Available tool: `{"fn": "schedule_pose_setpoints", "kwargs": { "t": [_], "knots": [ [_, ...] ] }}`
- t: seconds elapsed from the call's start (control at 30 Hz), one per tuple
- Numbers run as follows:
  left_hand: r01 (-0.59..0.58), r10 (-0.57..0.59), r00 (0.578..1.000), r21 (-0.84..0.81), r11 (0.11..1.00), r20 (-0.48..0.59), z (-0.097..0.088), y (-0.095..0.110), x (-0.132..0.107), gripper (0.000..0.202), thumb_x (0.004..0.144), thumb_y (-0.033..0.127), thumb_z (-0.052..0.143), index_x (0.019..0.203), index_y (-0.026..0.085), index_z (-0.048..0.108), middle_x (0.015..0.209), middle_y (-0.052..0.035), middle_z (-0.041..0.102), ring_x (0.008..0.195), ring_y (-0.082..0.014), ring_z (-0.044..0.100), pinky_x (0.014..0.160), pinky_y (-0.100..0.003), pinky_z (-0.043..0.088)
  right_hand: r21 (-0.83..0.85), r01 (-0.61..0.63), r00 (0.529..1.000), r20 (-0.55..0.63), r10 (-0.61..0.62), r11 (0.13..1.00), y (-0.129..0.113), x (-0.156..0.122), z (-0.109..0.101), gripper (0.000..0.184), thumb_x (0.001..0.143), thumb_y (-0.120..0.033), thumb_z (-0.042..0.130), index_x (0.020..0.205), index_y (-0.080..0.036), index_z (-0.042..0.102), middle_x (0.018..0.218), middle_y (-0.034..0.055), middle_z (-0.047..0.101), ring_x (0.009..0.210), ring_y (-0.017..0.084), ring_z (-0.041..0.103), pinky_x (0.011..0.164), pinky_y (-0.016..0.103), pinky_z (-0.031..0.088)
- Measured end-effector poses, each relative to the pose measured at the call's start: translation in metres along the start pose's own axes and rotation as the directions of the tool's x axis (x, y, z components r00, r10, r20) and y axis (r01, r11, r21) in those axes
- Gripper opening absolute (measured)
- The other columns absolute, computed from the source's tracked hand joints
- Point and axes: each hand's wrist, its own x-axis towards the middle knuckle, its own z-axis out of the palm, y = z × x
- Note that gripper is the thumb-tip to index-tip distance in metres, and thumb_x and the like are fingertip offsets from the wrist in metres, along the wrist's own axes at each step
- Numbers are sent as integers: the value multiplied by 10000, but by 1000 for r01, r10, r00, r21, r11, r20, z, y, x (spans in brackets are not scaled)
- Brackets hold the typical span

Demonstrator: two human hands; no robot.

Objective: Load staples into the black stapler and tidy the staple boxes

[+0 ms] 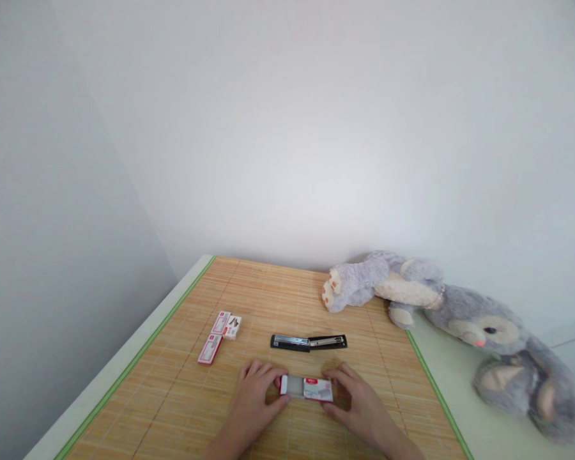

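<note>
A small white and red staple box [319,389] lies low over the bamboo mat, its two parts drawn apart with a greyish, see-through stretch between them. The left end is pinched between thumb and fingers of my left hand [259,396]. My right hand [357,402] grips the printed right end in the same way. Just beyond the box rests a black stapler [309,343], folded wide so its metal rail shows. Whether staples are inside the box I cannot make out.
Several small red and white boxes [215,337] sit together on the left of the bamboo mat [186,390]. A grey plush rabbit [412,291] sprawls across the mat's back right corner and the pale tabletop [441,377]. A white wall [287,140] rises behind.
</note>
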Motion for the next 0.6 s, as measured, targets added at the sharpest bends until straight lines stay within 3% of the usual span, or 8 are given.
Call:
{"fn": "schedule_pose_setpoints", "kwargs": {
  "t": [0.17, 0.3, 0.37, 0.47, 0.53, 0.6],
  "knots": [
    [-17, 18, 1000, -13, 1000, 22, 15, 16, 5, 439, 813, 375, 783, 1240, 387, 680, 1130, -1, 708, 1112, -270, 571, 1031, -439, 368, 2, -6, 999, 49, 6, 1000, -10, 7, 6, 279, 842, -258, 700, 1115, -286, 747, 1073, 39, 662, 1024, 227, 645, 886, 305, 487],
    [-41, 41, 999, -25, 999, 17, 22, 24, 4, 437, 828, 421, 784, 1250, 379, 678, 1141, -10, 708, 1113, -272, 579, 1036, -439, 389, -16, -6, 998, 66, 7, 1000, -23, 14, 10, 315, 813, -268, 750, 1127, -297, 752, 1088, 39, 655, 1030, 231, 640, 909, 308, 484],
    [-50, 49, 998, -41, 998, -25, 22, 19, 3, 452, 849, 458, 770, 1279, 371, 662, 1100, -12, 706, 1088, -260, 594, 1022, -423, 415, -30, -2, 999, 46, 3, 1000, -27, 15, 12, 414, 801, -306, 789, 1210, -312, 730, 1113, 41, 645, 1040, 234, 635, 926, 313, 484],
    [8, -10, 983, -10, 1000, -183, 13, -1, 9, 341, 940, 451, 656, 1253, 319, 668, 1043, -34, 691, 1043, -249, 610, 976, -409, 455, -34, 15, 1000, 10, -15, 999, -33, 19, 16, 436, 815, -316, 802, 1243, -339, 727, 1132, 39, 632, 1052, 224, 625, 928, 300, 483],
    [58, -49, 961, 25, 998, -274, 4, -15, 21, 349, 966, 406, 601, 1290, 284, 644, 1154, -64, 670, 1129, -269, 588, 1015, -443, 441, -51, 39, 999, 12, -39, 998, -36, 23, 20, 319, 829, -283, 794, 1142, -342, 773, 1126, 34, 630, 1046, 212, 621, 912, 286, 479],
    [61, -46, 955, 44, 997, -292, -4, -26, 37, 502, 923, 390, 657, 1405, 278, 571, 1367, -87, 597, 1292, -300, 509, 1105, -496, 381, -72, 66, 998, 28, -65, 995, -40, 29, 24, 211, 838, -253, 786, 1036, -324, 803, 1118, 30, 633, 1032, 201, 622, 895, 277, 475]
  ]
}}
